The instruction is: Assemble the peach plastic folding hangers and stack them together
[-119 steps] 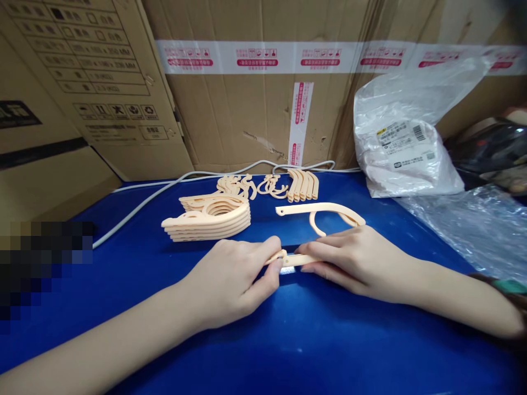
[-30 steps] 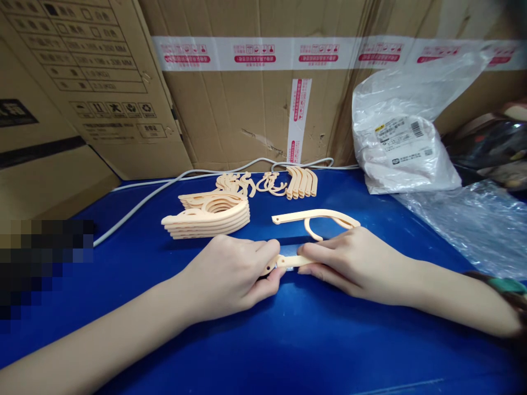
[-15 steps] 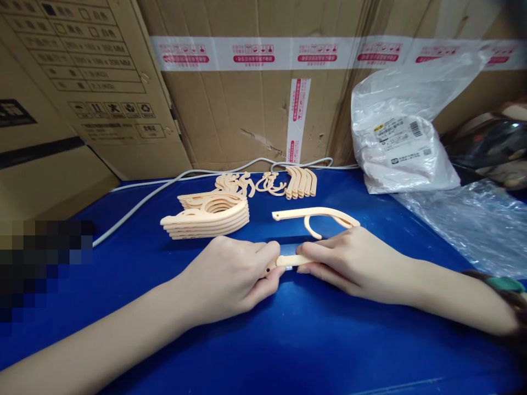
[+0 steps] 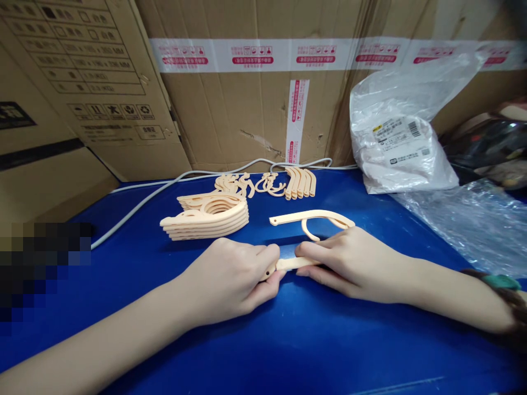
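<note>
A cream plastic folding hanger [image 4: 290, 264] is held low over the table between both my hands. My left hand [image 4: 230, 277] is closed, thumb and fingers pinching its left end beside a small dark hole. My right hand [image 4: 349, 263] is closed around its right part, with fingertips on the short bar between the hands. Above my right hand a long curved hanger arm [image 4: 304, 215] with a hole at its tip and a curved hook [image 4: 308, 230] stick out leftward. My right fingers hide where these parts meet.
A stack of folded hangers [image 4: 206, 219] lies beyond my left hand. Behind are loose hooks [image 4: 234, 184], more small curved parts [image 4: 269, 184] and a row of hanger arms [image 4: 300, 182]. A grey cable [image 4: 140, 211], cardboard boxes [image 4: 239, 109] and a white plastic bag [image 4: 399, 142] border the blue table [image 4: 304, 345].
The hanger arm and hook above my right hand have shifted slightly left and down. The short bar between my hands tilts a little more. Both hands keep their grip.
</note>
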Demonstrator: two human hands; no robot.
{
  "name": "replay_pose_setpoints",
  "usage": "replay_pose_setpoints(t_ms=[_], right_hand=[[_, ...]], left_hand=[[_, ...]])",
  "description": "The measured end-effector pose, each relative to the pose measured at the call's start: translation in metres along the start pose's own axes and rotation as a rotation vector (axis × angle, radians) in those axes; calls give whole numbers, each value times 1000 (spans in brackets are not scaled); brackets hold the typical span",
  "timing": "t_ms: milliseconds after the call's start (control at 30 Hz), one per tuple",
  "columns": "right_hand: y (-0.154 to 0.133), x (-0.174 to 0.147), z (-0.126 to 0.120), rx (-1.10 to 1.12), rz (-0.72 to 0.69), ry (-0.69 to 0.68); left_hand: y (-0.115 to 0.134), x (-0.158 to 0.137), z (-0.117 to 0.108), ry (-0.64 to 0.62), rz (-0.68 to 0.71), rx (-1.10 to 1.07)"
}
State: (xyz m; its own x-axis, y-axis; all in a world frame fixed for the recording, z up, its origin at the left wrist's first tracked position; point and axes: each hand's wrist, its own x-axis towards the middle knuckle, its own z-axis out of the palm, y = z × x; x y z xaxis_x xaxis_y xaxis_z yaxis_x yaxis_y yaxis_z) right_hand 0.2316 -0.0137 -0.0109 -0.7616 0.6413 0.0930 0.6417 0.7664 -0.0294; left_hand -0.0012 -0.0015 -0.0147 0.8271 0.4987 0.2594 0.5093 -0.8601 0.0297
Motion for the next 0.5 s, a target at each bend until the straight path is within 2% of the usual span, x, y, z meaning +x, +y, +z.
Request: replay_pose_setpoints(t_ms=[500], right_hand=[[-1, -2, -7, 14, -58, -45]], left_hand=[[0, 1, 0, -12, -5, 18]])
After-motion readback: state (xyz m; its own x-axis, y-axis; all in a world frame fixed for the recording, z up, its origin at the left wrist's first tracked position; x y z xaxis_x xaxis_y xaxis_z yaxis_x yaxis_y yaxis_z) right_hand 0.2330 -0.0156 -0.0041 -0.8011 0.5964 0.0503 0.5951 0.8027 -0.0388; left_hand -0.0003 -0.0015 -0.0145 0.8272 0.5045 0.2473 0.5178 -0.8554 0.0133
